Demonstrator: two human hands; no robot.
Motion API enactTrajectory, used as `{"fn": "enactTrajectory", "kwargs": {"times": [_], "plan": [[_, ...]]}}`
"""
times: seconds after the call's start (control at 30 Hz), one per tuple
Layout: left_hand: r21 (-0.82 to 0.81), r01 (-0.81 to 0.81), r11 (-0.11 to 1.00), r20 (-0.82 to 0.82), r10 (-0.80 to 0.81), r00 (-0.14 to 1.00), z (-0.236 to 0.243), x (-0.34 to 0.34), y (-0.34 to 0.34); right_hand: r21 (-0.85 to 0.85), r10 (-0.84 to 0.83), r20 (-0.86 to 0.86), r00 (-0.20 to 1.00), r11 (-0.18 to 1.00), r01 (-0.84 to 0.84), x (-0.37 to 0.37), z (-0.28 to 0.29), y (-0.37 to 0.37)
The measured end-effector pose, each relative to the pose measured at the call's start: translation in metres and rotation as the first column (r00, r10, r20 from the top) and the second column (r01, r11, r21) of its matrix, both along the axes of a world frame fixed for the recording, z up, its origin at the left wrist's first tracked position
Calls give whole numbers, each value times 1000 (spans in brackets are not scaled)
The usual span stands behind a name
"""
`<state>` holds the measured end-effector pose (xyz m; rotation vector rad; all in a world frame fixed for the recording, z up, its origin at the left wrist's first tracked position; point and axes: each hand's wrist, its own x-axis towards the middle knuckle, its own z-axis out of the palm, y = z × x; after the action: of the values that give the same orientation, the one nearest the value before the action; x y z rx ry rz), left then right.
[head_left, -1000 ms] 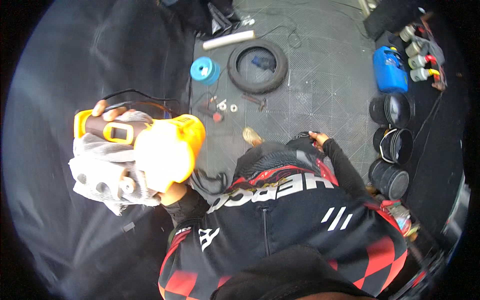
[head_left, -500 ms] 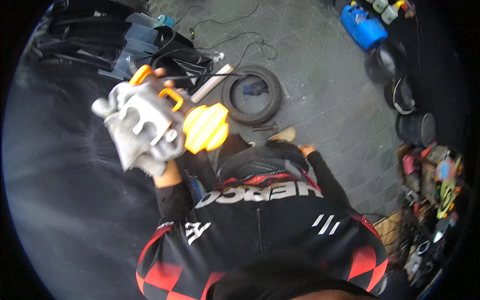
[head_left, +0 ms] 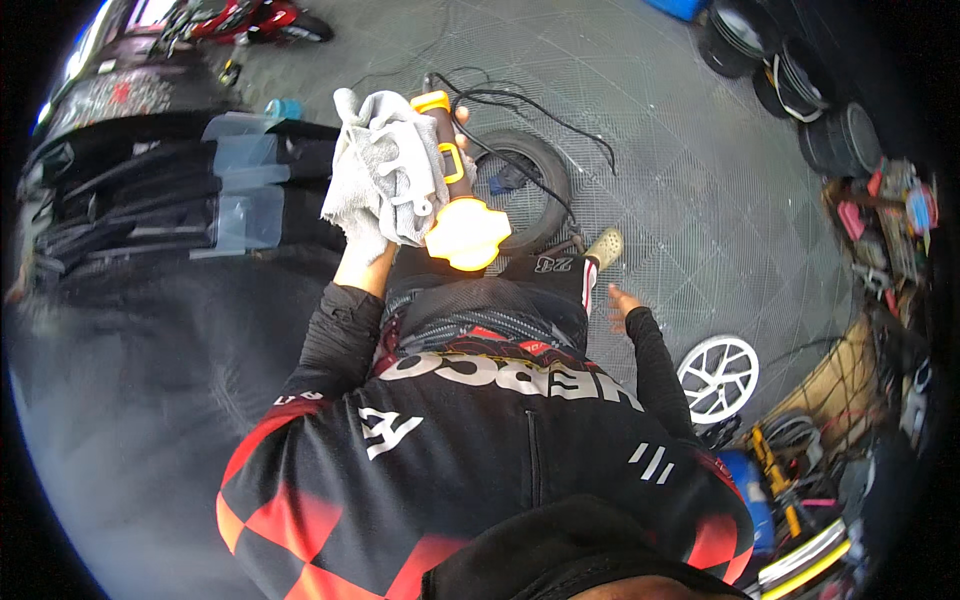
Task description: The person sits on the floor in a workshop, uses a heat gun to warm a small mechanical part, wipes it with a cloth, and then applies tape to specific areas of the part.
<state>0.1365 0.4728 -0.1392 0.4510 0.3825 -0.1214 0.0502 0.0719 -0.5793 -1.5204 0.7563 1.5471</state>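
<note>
My left hand [head_left: 463, 117] is closed round a bunched grey cloth [head_left: 365, 160] and a dark handheld tool with orange loops [head_left: 450, 160] and a broad bright orange end [head_left: 468, 234]. A pale metal-looking piece with cut-outs [head_left: 405, 180] sits against the cloth; its kind is unclear. The cloth hides most of my palm, and only some fingertips show past the tool's far side. A black cable [head_left: 530, 105] shows near the tool's upper end; whether it joins the tool I cannot tell. Low at my right side, my right hand [head_left: 624, 302] hangs with its fingers apart, holding nothing.
A black tyre [head_left: 553, 185] lies on the grey tiled floor [head_left: 690, 190] in front of me. Black wheels [head_left: 840, 138] line the far right. A white spoked wheel [head_left: 717, 380] lies nearer, beside cluttered tools [head_left: 790, 470]. A black-covered surface [head_left: 150, 350] spreads at my left.
My left hand has carried the cloth and tool to the right, and they are more upright now. The view has shifted, bringing the white wheel and a red motorcycle into sight.
</note>
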Motion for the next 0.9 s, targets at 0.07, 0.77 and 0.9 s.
{"fn": "enactTrajectory", "kwargs": {"times": [0.07, 0.77, 0.9], "plan": [[-25, 183, 983, -9, -183, 983, -23, 9, 13, -37, -14, -171, 985, 999, 7, -24, 40, 36], [28, 606, 795, -54, -604, 795, -214, -49, 170, 584, -927, -198, 320, 150, 798, -100, 36, 324], [101, 568, 817, -117, -557, 822, -236, -57, 168, 602, -920, -382, 90, -174, 779, -82, 30, 289]]}}
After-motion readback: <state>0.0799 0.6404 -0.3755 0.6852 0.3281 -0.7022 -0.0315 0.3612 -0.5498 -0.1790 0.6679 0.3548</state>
